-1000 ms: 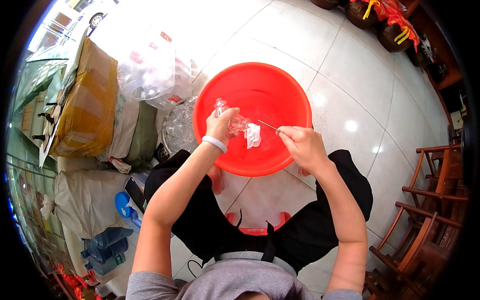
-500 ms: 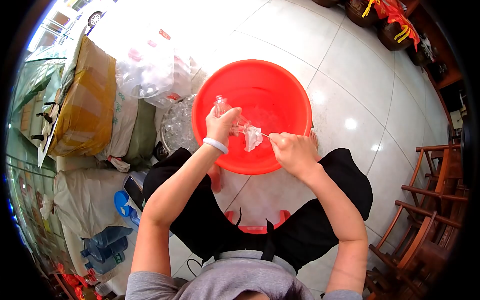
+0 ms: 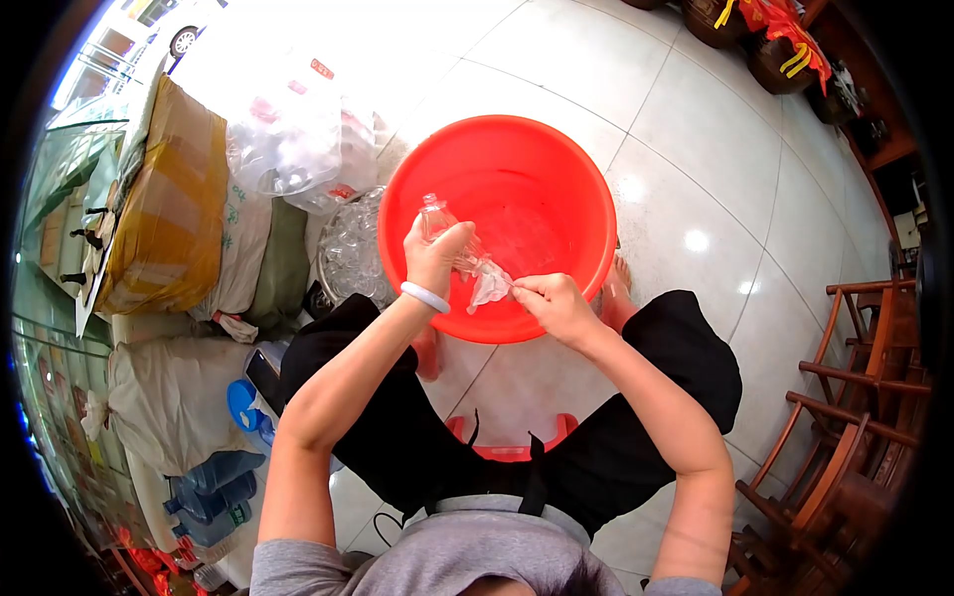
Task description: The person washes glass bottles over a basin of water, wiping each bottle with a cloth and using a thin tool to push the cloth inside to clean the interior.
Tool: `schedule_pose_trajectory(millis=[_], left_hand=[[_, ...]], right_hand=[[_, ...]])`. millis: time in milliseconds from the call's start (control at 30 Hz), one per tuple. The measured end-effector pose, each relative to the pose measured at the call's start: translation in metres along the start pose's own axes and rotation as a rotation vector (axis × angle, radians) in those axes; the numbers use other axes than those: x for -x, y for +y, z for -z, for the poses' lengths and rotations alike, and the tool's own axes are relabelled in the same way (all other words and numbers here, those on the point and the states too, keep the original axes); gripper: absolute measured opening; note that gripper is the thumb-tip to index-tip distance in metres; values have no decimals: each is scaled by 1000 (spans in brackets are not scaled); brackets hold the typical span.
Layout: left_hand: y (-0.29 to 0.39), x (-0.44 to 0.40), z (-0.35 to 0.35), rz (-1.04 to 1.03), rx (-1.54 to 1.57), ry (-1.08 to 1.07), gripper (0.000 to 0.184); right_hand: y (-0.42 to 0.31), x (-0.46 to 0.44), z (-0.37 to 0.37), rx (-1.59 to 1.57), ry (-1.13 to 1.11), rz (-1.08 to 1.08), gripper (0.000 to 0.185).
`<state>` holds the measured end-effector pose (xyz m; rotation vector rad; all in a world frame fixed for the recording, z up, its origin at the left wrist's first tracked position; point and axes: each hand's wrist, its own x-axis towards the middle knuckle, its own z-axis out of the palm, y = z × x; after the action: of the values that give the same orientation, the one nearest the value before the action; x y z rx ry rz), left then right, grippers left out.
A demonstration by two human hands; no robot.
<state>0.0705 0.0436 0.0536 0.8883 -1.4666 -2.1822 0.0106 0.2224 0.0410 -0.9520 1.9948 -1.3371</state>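
My left hand (image 3: 433,250) is wrapped round a clear glass bottle (image 3: 435,211), tilted over the red basin (image 3: 517,149). At the bottle's lower right end hangs a crumpled white tissue (image 3: 489,286), partly against the glass. My right hand (image 3: 550,301) is pinched at the tissue's right edge, with its fingertips on the thin stick seen earlier, now almost wholly hidden. Whether the tissue is inside the bottle's opening is too small to tell.
Left of the basin stands a bowl of clear glassware (image 3: 350,253), with plastic bags (image 3: 288,149) behind it. A taped cardboard box (image 3: 174,199) is farther left. Wooden chairs (image 3: 845,427) stand at the right, and dark jars (image 3: 775,65) at the top right.
My right hand has moved left and slightly down, bringing the thin stick to the tissue at the bottle's end. My left hand still holds the bottle. The tissue has changed shape.
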Motion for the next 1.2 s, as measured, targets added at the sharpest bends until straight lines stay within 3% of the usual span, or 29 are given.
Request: schedule_pose_trajectory(millis=[33, 67, 133, 267, 333, 367, 433, 567, 667, 700, 767, 800, 867, 933, 1000, 1033, 1067, 1100, 1167, 1200], left_hand=[[1, 0, 1, 0, 0, -1, 21], [5, 0, 1, -10, 38, -31, 21], [12, 1, 1, -36, 89, -62, 20], [13, 0, 1, -166, 110, 11, 19], [15, -1, 6, -101, 61, -30, 20], [15, -3, 10, -99, 61, -31, 20], [12, -5, 19, 104, -5, -79, 20], [9, -4, 15, 85, -8, -16, 20], [13, 1, 12, 75, -155, 1, 18], [12, 0, 10, 51, -100, 3, 17], [13, 0, 8, 29, -41, 6, 16], [15, 0, 4, -26, 21, -6, 11], [16, -2, 1, -96, 94, -16, 6], [17, -3, 1, -88, 80, -17, 7], [15, -3, 4, -73, 64, -19, 7], [12, -3, 5, -60, 26, -8, 8], [9, -3, 6, -48, -10, 5, 8], [8, -3, 7, -45, -11, 4, 8], [6, 0, 10, -1, -79, -16, 17], [4, -1, 11, 1, -82, -17, 17]], right_hand=[[2, 0, 0, -275, -93, -74, 18], [-4, 0, 1, -274, -92, -73, 18], [-20, 1, 5, -858, -227, -593, 19], [-27, 0, -5, -1075, -257, -657, 22], [-2, -3, -23, -401, 13, -35, 15], [-4, -4, -19, -402, 14, -38, 15], [-11, -5, -5, 591, 197, 425, 9], [-17, -2, -8, 752, 91, 318, 7], [-2, -3, -17, 517, 166, 423, 10], [-7, -1, -18, -7, -81, 140, 13], [-21, 0, -17, -843, -201, -493, 16], [-29, 2, -12, -1003, -241, -611, 16], [-31, 4, -16, -1081, -247, -618, 16], [-17, 2, -27, -837, -160, -384, 16], [-8, -4, -26, -43, 63, 155, 17], [-4, -3, -22, 242, 139, 261, 18], [-14, 0, -17, 459, 165, 283, 17], [-21, 1, -15, 458, 166, 280, 17], [-29, 3, -14, 770, 2, 156, 15], [-27, 1, -14, 768, 3, 153, 15]])
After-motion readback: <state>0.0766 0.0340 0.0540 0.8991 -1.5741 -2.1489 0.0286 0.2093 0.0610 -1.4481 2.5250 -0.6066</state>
